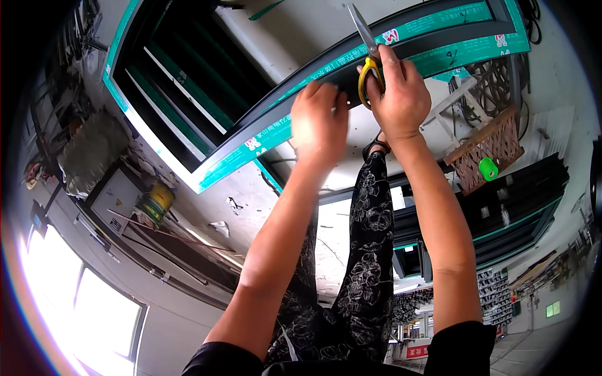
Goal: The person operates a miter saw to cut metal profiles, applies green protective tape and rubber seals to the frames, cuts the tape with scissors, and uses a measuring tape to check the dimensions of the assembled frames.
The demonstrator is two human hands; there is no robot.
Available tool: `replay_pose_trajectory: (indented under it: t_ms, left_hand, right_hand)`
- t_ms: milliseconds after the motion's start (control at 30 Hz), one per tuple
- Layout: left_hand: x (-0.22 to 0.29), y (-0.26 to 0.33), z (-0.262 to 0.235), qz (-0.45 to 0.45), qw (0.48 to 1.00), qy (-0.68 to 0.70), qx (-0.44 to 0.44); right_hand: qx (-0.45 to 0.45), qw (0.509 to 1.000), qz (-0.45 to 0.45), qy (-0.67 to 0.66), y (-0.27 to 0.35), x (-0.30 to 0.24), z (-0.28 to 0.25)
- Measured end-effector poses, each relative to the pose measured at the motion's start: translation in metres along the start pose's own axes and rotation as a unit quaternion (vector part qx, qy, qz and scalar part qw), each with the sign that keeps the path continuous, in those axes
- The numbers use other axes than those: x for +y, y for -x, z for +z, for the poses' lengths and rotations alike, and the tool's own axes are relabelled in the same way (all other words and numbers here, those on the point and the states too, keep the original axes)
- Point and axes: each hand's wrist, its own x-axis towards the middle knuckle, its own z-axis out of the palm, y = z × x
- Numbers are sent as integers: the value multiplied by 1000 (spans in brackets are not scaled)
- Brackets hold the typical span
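My right hand (401,94) grips a pair of scissors (367,37) by its yellow handles, with the metal blades pointing up and away from me. The scissors lie over the near rail of a dark grey window frame (357,84), which carries green printed protective tape. Beside them on the left is my left hand (318,119), slightly blurred, its fingers curled in at the same rail. Whatever those fingers pinch is hidden or too small to name.
At right stands a wooden-edged stool (483,135) with a woven side and a bright green roll (488,168) on it. More dark frames (495,219) are stacked below it. A yellow-green bucket (153,203) stands at left, near bright windows (94,307). Scraps (219,229) litter the floor.
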Motion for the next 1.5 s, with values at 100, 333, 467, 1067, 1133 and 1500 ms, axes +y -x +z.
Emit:
replay_pose_trajectory:
  t_ms: [100,333,467,1067,1133,1500]
  left_hand:
    - [-17,47,-61,-73,991,113,-7]
    - [-79,131,-185,-298,915,270,15]
    - [-89,119,-183,-354,851,381,69]
    - [-93,153,-185,-357,807,471,-1]
    - [-101,164,-197,-373,843,383,-52]
    - [-59,194,-127,-166,945,183,-214]
  right_hand:
    - [-1,1000,14,28,5,7,4]
    - [-48,983,95,-150,7,-11,-17]
    - [-317,702,310,-557,91,-37,-32]
    - [-374,258,341,-823,156,-75,62]
    - [-314,324,344,-823,146,-72,47]
    - [-217,707,469,-483,226,-1,-94]
